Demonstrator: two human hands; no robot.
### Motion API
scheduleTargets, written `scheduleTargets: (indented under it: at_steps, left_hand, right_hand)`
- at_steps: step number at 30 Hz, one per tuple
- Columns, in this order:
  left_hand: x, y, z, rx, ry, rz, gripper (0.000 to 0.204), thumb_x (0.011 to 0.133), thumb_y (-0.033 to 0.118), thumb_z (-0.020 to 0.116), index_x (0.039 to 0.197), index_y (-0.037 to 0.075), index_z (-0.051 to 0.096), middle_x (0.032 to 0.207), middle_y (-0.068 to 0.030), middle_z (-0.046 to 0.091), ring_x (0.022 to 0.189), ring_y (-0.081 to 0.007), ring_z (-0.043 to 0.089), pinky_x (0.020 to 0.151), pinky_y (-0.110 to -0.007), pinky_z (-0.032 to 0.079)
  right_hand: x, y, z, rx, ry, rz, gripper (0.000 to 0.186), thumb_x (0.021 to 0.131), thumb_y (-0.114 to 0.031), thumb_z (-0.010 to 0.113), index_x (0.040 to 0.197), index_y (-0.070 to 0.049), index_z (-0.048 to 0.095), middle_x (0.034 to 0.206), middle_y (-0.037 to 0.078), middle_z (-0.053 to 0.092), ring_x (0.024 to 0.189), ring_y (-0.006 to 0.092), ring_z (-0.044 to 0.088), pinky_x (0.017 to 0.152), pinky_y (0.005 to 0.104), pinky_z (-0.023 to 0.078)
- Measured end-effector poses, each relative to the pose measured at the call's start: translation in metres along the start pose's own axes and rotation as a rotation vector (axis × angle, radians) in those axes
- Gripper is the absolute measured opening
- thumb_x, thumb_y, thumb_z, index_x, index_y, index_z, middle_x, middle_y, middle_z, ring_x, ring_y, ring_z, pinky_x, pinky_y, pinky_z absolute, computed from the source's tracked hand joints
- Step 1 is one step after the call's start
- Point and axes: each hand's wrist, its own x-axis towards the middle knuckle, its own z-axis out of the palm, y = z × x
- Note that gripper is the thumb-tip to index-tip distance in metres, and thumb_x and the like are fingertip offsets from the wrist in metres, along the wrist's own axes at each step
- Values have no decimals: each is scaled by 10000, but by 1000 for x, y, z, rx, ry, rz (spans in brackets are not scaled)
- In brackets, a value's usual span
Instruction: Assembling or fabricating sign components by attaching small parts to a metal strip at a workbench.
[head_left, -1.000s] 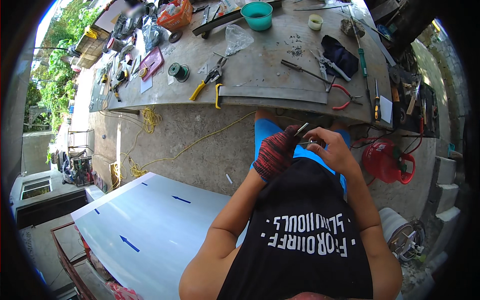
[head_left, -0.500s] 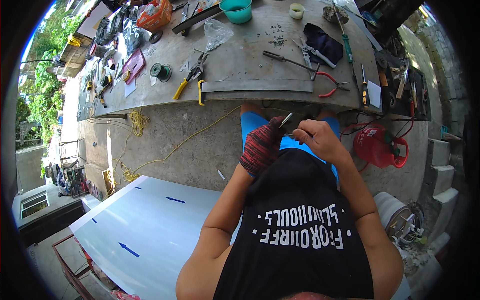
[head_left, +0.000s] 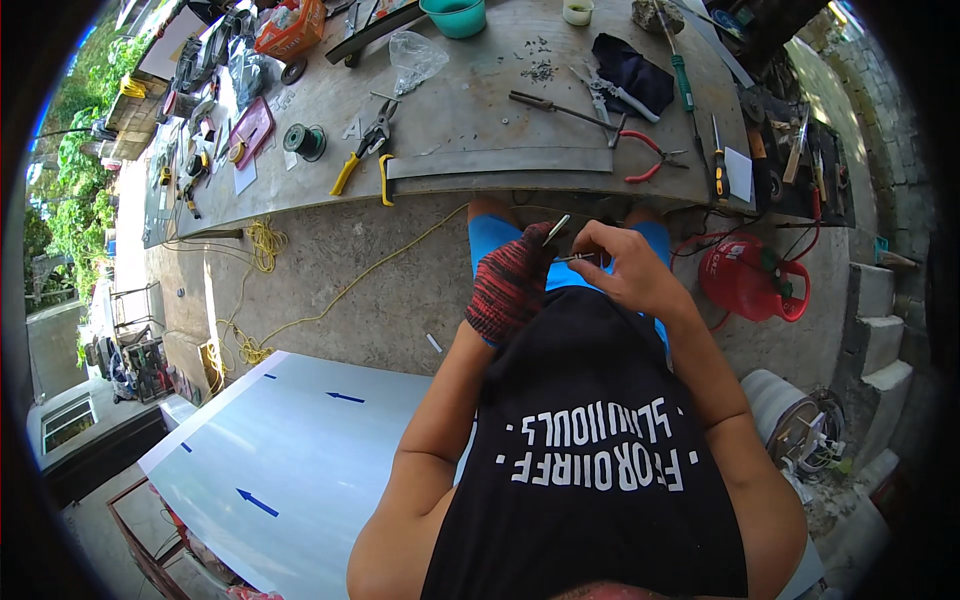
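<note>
My left hand (head_left: 512, 283), in a red and black knit glove, is closed around a short silver metal rod (head_left: 558, 229) that sticks out past the thumb. Close to its right, my bare right hand (head_left: 625, 262) pinches a small thin metal piece (head_left: 575, 257) pointing toward the glove. Whether that piece touches the rod I cannot tell. Both hands are held over my lap, just off the near edge of the workbench (head_left: 330, 195). On the bench in front of them lies a flat metal strip (head_left: 500, 162), with yellow-handled snips (head_left: 365, 145) at its left and red-handled pliers (head_left: 650, 160) at its right.
A teal bowl (head_left: 455, 18), a wire spool (head_left: 305, 142), a dark cloth (head_left: 632, 75) and a screwdriver (head_left: 720, 170) sit on the bench. A red gas cylinder (head_left: 745, 275) stands at right. Yellow cord (head_left: 330, 312) crosses the floor; a pale sheet (head_left: 310, 440) lies at left.
The whole view has shifted slightly. My right hand has turned a little with its fingers more spread, and the thin piece in its pinch shows more. The left hand keeps its hold.
</note>
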Motion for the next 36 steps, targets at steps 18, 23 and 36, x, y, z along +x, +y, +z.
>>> scheduleTargets:
  at_steps: [18, 23, 36]
  left_hand:
    - [4, -6, -5, -91, 87, -25, 319, 954, 27, 623, 1268, 77, 632, 1081, -166, 730, 970, -350, 724, 799, -393, 573]
    - [8, -2, -12, -184, 64, -8, 397, 962, -37, 581, 1330, 111, 599, 1149, -103, 724, 983, -217, 704, 846, -313, 531]
    - [5, 0, -14, -214, 54, 15, 423, 946, -94, 558, 1333, 71, 608, 1220, -143, 704, 1119, -275, 699, 913, -346, 552]
  right_hand:
    - [5, 5, 2, -222, 213, -358, 530, 870, -321, 766, 1361, -164, 648, 1041, 59, 629, 796, 209, 584, 733, 342, 525]
    - [-1, 3, 0, -409, 205, -339, 615, 853, -307, 759, 1444, -252, 600, 1098, 40, 601, 800, 206, 562, 771, 354, 524]
    - [-1, 6, 2, -476, 198, -352, 595, 857, -303, 761, 1430, -234, 614, 1111, 55, 589, 821, 211, 565, 788, 358, 524]
